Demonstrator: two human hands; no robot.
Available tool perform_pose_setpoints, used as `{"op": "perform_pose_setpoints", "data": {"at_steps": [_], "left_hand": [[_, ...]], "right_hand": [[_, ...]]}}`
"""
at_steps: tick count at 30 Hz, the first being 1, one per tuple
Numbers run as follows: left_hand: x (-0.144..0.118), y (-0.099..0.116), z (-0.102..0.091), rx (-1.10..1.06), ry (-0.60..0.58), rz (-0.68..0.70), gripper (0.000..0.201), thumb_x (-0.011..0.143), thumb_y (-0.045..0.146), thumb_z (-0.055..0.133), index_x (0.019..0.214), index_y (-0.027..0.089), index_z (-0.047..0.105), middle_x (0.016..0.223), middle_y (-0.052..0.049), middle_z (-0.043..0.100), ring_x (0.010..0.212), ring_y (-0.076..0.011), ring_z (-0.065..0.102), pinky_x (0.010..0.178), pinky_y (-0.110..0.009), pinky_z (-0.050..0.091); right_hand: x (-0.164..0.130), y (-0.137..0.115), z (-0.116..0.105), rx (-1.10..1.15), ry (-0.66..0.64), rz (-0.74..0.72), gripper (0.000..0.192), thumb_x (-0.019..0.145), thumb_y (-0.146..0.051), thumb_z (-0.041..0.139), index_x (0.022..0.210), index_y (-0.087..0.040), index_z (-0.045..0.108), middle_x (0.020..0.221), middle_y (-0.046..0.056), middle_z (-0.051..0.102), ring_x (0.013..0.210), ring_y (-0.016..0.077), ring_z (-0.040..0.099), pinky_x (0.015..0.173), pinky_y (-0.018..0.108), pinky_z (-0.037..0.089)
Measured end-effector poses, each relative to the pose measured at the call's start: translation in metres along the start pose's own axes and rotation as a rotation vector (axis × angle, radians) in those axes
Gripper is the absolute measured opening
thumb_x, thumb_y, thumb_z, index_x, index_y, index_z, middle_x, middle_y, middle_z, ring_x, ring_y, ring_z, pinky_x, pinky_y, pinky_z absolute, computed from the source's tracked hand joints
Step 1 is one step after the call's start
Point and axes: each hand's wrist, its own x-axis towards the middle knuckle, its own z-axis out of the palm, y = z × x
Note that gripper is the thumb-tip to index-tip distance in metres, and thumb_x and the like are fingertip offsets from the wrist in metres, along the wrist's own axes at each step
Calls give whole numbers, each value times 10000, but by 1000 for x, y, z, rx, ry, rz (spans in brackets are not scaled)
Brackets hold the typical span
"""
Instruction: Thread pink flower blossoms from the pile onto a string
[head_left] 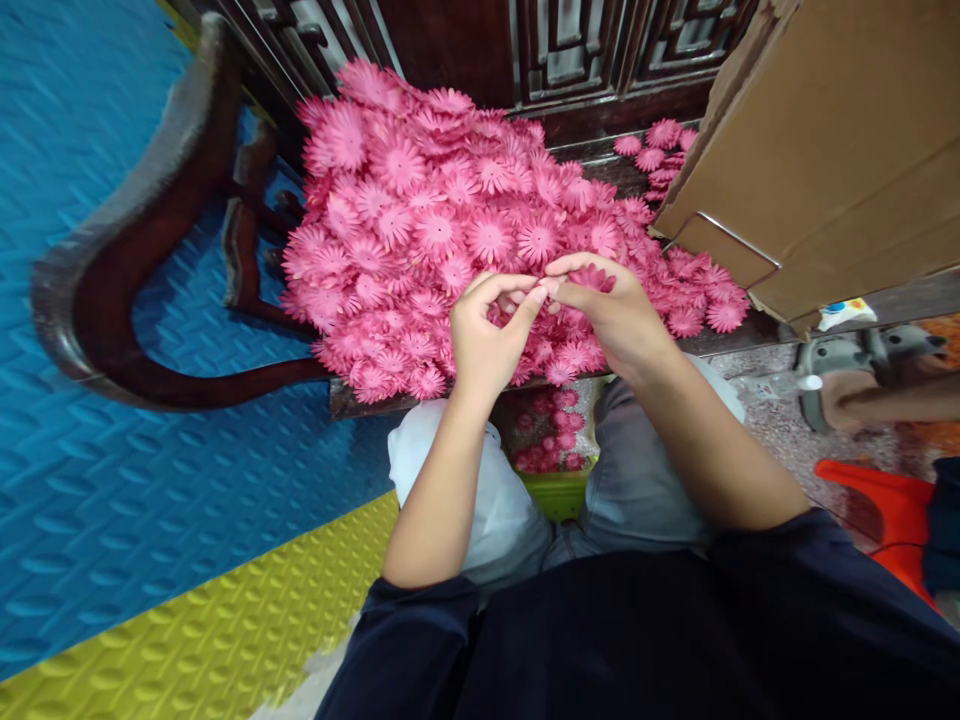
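My left hand [491,325] and my right hand [622,310] meet above the pile, thumbs and forefingers pinched together at the fingertips. Whatever lies right at the fingertips is too small and covered to make out. A deeper-pink artificial flower [592,279] shows in the curl of my right hand, between forefinger and thumb, and seems to be held there. Beneath and beyond both hands spreads a large heap of pink artificial flower heads [439,230], many with a small dark hole in the middle.
The heap lies on a dark wooden bench with a curved armrest [150,170]. A cardboard box [832,150] stands at right. Between my knees is a green container [559,492] near more flowers. Another person's sandalled feet [832,385] and a red stool [892,510] are at right.
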Motion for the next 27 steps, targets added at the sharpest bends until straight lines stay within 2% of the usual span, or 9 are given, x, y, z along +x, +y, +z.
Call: {"op": "perform_pose_setpoints", "data": {"at_steps": [9,17,27], "left_hand": [[0,-4,0,13,-2,-1,84,782,269,658,764,198,699,730,1,668,671,-104,565,672,-239,440],[0,-4,0,25,-10,0,88,801,257,631,757,200,681,712,8,641,667,-106,541,662,-241,425],[0,-6,0,-72,-10,-93,163,790,364,642,743,216,691,706,4,649,661,-114,555,652,-247,442]], "right_hand": [[0,2,0,-52,-5,-15,154,674,-231,711,784,-201,608,707,-35,574,644,87,530,724,278,471],[-1,0,2,-56,9,1,136,671,-182,690,775,-190,603,716,-35,573,638,79,531,720,273,463],[-2,-3,3,-52,25,32,130,666,-209,694,764,-200,608,689,-39,582,644,87,539,726,270,472]]}}
